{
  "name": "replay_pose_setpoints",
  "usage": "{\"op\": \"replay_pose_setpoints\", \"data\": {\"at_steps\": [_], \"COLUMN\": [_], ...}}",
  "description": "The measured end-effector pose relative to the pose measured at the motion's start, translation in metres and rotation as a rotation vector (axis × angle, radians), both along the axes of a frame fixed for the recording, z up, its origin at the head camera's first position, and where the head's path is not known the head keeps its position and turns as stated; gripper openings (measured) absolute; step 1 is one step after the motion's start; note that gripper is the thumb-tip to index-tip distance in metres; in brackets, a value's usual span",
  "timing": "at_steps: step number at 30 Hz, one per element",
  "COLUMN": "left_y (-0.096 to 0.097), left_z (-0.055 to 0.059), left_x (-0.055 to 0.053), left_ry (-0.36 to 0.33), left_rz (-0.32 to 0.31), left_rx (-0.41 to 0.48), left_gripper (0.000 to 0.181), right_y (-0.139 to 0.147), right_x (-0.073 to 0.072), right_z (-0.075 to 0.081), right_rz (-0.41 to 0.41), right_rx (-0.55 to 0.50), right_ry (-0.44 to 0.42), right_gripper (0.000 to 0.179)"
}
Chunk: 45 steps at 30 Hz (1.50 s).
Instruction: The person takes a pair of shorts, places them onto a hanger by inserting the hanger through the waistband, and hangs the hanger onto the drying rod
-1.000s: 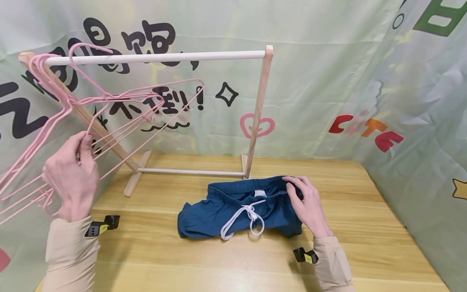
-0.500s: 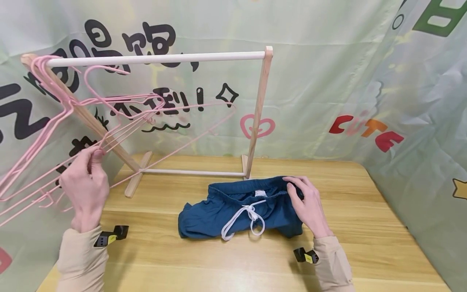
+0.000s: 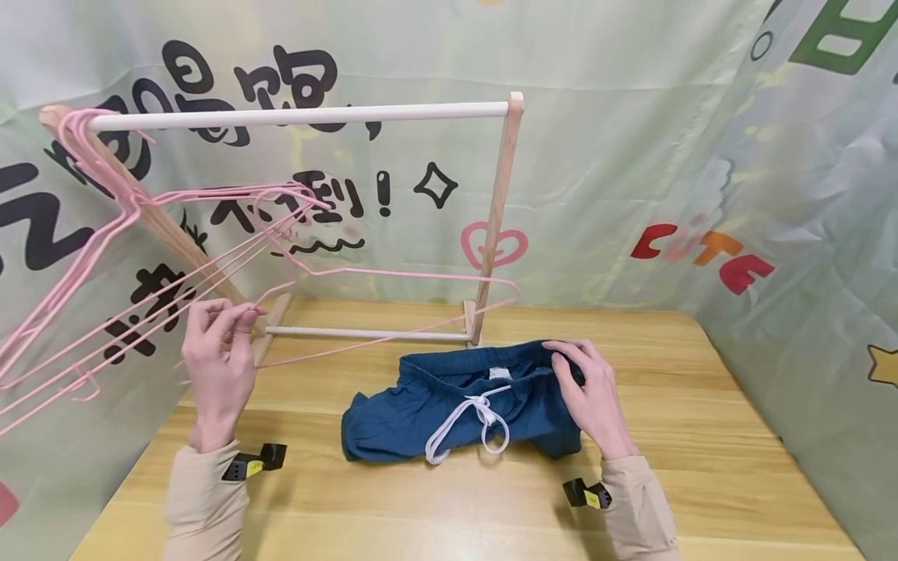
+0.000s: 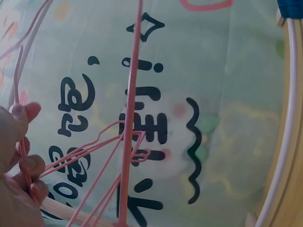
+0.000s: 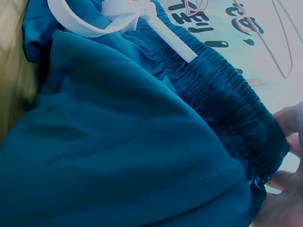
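My left hand (image 3: 220, 358) pinches one shoulder of a thin pink clothes hanger (image 3: 393, 273). The hanger is off the rail, its hook up and its far end reaching right, over the table behind the shorts. In the left wrist view, curled fingers (image 4: 29, 165) hold the pink wire. Blue drawstring shorts (image 3: 400, 428) lie on the table, their waistband propped open and a white cord (image 3: 452, 425) tied in a bow. My right hand (image 3: 592, 397) grips the right end of the waistband (image 5: 255, 127), thumb on one side and fingers on the other.
A wooden rack (image 3: 498, 195) with a white rail (image 3: 316, 115) stands at the back left of the wooden table (image 3: 701, 436). Several pink hangers (image 3: 77, 257) hang at its left end. A printed curtain (image 3: 617, 156) rises behind the table.
My left hand has moved right and down, bringing the hanger from the height of the rail down toward the shorts. The right hand and the shorts stay where they were.
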State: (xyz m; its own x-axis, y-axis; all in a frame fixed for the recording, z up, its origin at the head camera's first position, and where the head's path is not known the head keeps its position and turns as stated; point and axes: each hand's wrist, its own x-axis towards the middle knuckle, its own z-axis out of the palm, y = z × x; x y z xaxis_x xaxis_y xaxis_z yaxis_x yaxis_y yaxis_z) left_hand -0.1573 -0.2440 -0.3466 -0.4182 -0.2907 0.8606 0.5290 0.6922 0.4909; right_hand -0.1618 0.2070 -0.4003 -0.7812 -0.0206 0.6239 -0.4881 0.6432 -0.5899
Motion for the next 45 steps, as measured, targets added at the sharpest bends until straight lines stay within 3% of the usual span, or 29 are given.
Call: {"op": "replay_pose_setpoints", "data": {"at_steps": [7, 18, 32, 45], "left_y": [0.01, 0.031, 0.033, 0.042], "left_z": [-0.009, -0.016, -0.027, -0.032], "left_x": [-0.006, -0.013, -0.014, -0.021], "left_ry": [0.07, 0.076, 0.111, 0.091], "left_rz": [-0.091, -0.167, -0.179, -0.268], "left_rx": [0.019, 0.017, -0.029, -0.095], "left_gripper": [0.008, 0.01, 0.008, 0.014], "right_y": [-0.001, -0.006, -0.009, -0.01], "right_x": [0.0, 0.0, 0.001, 0.002], "right_z": [-0.001, -0.003, 0.001, 0.004], "right_rz": [-0.001, 0.011, 0.059, 0.098], "right_rx": [-0.014, -0.017, -0.03, -0.02], "right_ry": [0.033, 0.085, 0.136, 0.173], "right_gripper": [0.024, 0.031, 0.036, 0.037]}}
